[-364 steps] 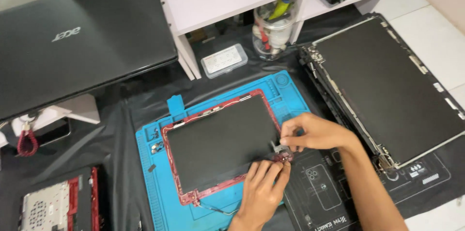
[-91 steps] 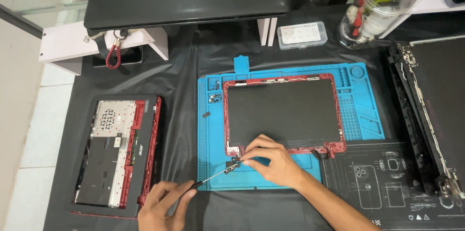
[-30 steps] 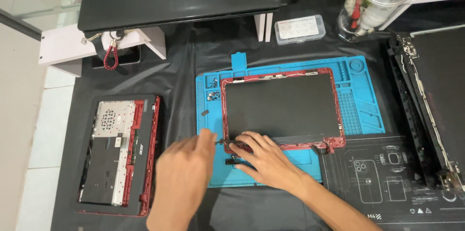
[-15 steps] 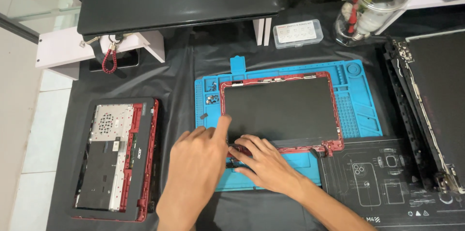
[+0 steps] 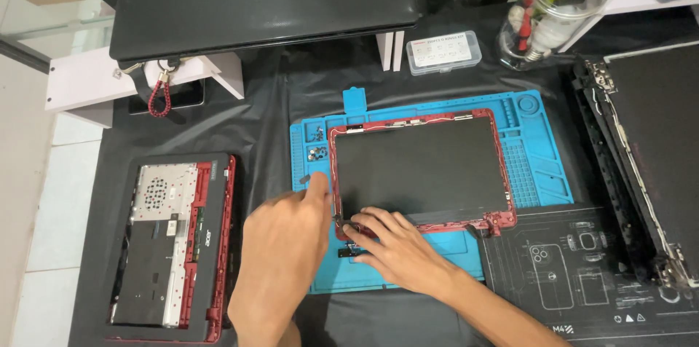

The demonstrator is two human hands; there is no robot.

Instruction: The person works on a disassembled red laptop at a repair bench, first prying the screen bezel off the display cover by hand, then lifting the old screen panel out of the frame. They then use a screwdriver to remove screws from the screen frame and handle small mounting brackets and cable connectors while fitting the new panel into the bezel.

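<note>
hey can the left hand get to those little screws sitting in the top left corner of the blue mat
Probably yes. The left hand lies on the blue mat's left side, forefinger pointing up toward the small screws. Only bare mat lies between them, and the right hand sits off to the side.

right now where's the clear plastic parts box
In the head view, the clear plastic parts box sits on the black cloth at the upper middle, just beyond the blue mat and left of the jar of tools.
</note>
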